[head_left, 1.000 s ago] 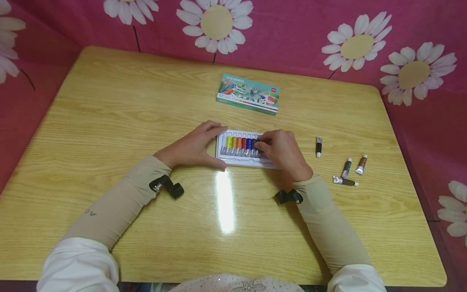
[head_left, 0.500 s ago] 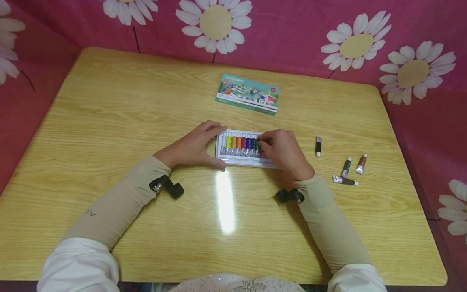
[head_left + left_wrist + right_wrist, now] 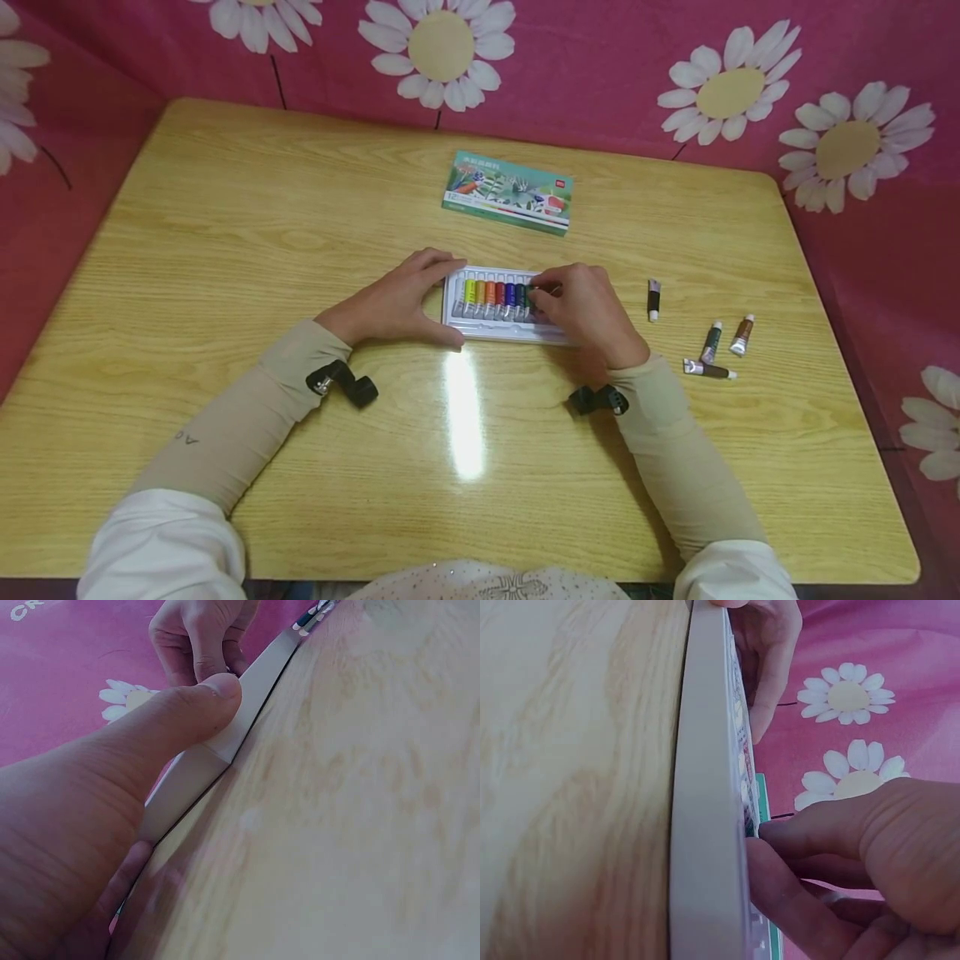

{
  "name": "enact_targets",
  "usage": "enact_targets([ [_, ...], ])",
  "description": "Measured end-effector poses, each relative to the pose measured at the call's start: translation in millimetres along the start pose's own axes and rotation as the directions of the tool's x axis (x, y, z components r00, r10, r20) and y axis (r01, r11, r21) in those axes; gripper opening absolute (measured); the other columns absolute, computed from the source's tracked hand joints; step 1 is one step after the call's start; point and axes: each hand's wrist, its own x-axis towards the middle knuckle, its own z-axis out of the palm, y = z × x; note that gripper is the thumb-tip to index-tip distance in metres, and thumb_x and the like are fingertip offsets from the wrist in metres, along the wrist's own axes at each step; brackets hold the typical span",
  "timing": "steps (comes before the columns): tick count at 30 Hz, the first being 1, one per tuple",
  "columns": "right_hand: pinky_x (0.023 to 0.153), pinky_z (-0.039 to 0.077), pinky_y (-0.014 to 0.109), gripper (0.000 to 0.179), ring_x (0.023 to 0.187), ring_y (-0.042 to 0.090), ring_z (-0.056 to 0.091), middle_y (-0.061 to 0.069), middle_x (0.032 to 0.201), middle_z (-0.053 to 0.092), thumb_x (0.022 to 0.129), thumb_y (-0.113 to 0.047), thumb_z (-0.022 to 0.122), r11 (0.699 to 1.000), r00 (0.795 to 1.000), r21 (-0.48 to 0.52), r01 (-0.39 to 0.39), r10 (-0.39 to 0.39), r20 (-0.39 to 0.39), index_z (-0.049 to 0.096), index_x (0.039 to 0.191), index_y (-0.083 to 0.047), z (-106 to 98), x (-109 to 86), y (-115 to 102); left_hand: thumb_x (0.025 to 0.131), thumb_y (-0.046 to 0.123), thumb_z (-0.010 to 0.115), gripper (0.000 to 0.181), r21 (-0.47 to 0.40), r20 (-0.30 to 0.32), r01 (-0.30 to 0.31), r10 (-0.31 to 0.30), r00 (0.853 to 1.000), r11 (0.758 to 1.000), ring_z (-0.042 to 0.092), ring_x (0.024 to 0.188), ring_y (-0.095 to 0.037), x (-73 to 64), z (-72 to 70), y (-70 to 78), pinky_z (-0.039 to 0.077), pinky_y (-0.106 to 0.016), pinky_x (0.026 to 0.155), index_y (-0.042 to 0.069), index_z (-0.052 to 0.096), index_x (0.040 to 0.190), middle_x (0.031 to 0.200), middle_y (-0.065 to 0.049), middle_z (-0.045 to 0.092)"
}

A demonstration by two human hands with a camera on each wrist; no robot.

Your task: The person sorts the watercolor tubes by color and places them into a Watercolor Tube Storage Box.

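Fingers of the right hand (image 3: 588, 308) sit slightly further right than a second ago, baring more of the green tube (image 3: 528, 302) in the tray (image 3: 510, 333); the left hand (image 3: 397, 304) has stayed put. Right thumb and finger nearly meet beside that tube; whether they pinch it, I cannot tell. The left hand grips the left end of the tray, thumb at the near edge, fingers at the far, spread wide across it. Pressing or tugging at a slant could leave the tube crooked or unseat its neighbour; a slack left hold could let the tray slide on the table (image 3: 337, 517). A forearm swinging outward could knock the loose tubes (image 3: 654, 302)
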Motion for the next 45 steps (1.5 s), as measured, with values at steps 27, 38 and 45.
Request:
enact_targets([
  [27, 0.089, 0.053, 0.043, 0.031, 0.102, 0.031, 0.062, 0.014, 0.119, 0.072, 0.099, -0.029, 0.069, 0.992, 0.993, -0.043, -0.121, 0.12, -0.024, 0.074, 0.124, -0.012, -39, -5.7, 15, 0.071, 0.068, 0.086, 0.117, 0.002, -0.009, -0.004, 0.004, 1.0, 1.0, 0.033, 0.153, -0.023, -0.8, -0.2, 0.0, 0.033, -0.048, 0.128, 0.022, 0.032, 0.164, 0.166, -0.003, 0.031],
  [38, 0.08, 0.049, 0.037, 0.038, 0.104, 0.032, 0.06, 0.017, 0.122, 0.07, 0.096, -0.032, 0.071, 0.986, 0.988, -0.057, -0.156, 0.155, -0.015, 0.071, 0.127, -0.01, -68, -13.4, 36, 0.07, 0.069, 0.086, 0.117, -0.009, -0.01, -0.005, 0.005, 1.0, 1.0, 0.032, 0.153, -0.022, -1.7, -0.3, 0.2, 0.033, -0.048, 0.127, 0.023, 0.032, 0.164, 0.167, -0.002, 0.03],
  [45, 0.073, 0.049, 0.032, 0.044, 0.069, 0.027, 0.07, 0.022, 0.126, 0.065, 0.095, -0.029, 0.069, 0.976, 0.983, -0.123, -0.179, 0.184, 0.024, 0.065, 0.133, -0.006, -81, -16.1, 52, 0.07, 0.069, 0.085, 0.117, -0.012, -0.009, -0.007, 0.007, 1.0, 1.0, 0.032, 0.153, -0.021, -0.4, 0.3, -1.2, 0.033, -0.048, 0.127, 0.023, 0.032, 0.164, 0.167, -0.001, 0.029],
])
